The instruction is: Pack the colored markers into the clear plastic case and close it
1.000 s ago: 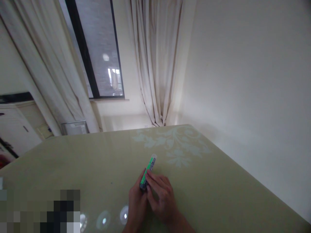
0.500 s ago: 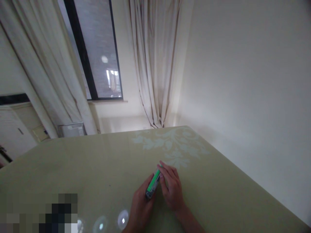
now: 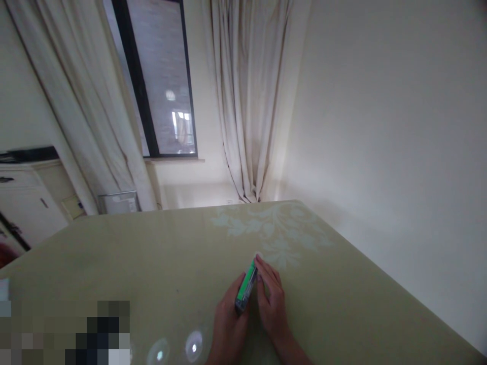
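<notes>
Above a glossy olive-green table (image 3: pixel 133 263), two bare hands meet at a slim, bright-green block with dark sides (image 3: pixel 247 285).
The left hand (image 3: pixel 231 312) reaches up from the lower edge, fingers clamped around the block's near part; the block slants, its far end to the right. The right hand (image 3: pixel 273 299) leans leftward, fingers together and stretched to that far end; whether they pinch it, I cannot tell.

The person's left hand (image 3: pixel 231 313) curls in a grip, the right hand (image 3: pixel 274 303) just beside it, fingers bent slightly, pointing forward.
</notes>
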A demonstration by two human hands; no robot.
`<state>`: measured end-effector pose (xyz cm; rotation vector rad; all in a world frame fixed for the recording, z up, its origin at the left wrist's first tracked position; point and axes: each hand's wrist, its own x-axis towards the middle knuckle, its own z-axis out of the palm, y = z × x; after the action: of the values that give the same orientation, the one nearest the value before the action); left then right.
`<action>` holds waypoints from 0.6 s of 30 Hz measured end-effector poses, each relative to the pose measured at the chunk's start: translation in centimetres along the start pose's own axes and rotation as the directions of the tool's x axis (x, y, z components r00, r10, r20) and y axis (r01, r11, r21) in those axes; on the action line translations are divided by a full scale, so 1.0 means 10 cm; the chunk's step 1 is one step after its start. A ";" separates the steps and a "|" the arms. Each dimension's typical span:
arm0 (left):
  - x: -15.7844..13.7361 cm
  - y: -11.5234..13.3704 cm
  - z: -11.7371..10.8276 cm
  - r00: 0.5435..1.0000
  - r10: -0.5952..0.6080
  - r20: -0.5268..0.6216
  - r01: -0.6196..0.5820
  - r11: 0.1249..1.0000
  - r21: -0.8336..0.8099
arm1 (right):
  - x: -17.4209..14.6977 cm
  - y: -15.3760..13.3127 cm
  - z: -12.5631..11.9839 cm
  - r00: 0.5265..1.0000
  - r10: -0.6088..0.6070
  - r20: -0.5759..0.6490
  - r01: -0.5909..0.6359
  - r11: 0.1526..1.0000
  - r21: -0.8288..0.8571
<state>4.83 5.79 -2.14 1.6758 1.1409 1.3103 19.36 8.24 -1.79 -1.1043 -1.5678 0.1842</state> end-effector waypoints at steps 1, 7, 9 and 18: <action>-0.01 -0.01 0.01 1.000 0.010 0.000 -0.010 1.000 0.003 | -0.01 0.01 0.00 1.000 0.009 0.006 -0.009 1.000 0.021; 0.00 -0.06 0.07 1.000 -0.011 0.018 0.011 1.000 0.019 | -0.03 0.16 -0.03 0.984 0.179 0.017 -0.179 0.971 0.158; 0.00 -0.06 0.07 0.998 0.014 0.069 -0.015 1.000 0.012 | 0.00 0.26 -0.06 0.953 0.304 -0.001 -0.298 0.933 0.199; 0.02 -0.15 0.08 0.994 -0.102 -0.048 0.098 0.992 -0.080 | -0.07 0.14 -0.26 0.967 0.189 -0.174 -0.223 0.953 -0.205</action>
<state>5.32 6.50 -3.64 1.5170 1.1737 1.3253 22.27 7.41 -2.28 -1.4271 -1.3585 0.0618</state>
